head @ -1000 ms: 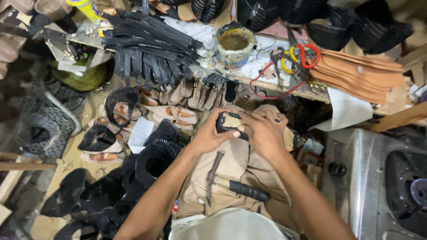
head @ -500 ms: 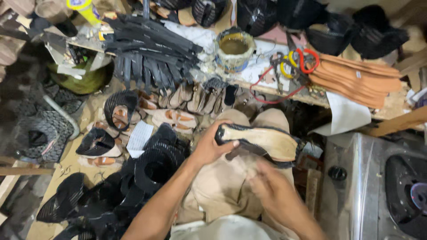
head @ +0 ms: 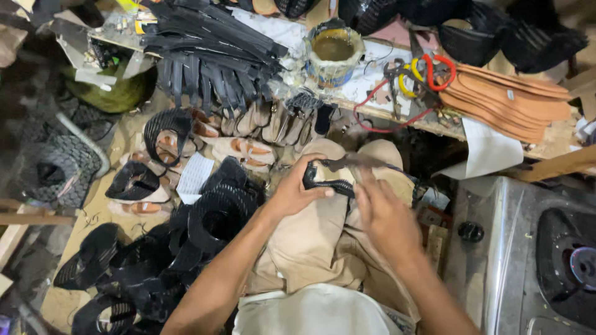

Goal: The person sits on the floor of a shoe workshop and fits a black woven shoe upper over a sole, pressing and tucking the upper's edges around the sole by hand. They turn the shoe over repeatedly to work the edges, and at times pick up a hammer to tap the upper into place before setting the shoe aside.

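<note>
- Your right hand (head: 386,214) is motion-blurred; you cannot tell how far its fingers are open, though it touches the black sandal (head: 335,177) over your knees
- A glue tin (head: 333,54), black straps (head: 208,53), tan insoles (head: 509,99) crowd the bench; finished sandals (head: 205,223) pile on the floor at your left
- Your left hand (head: 295,192) is closed around the sandal's heel end
</note>
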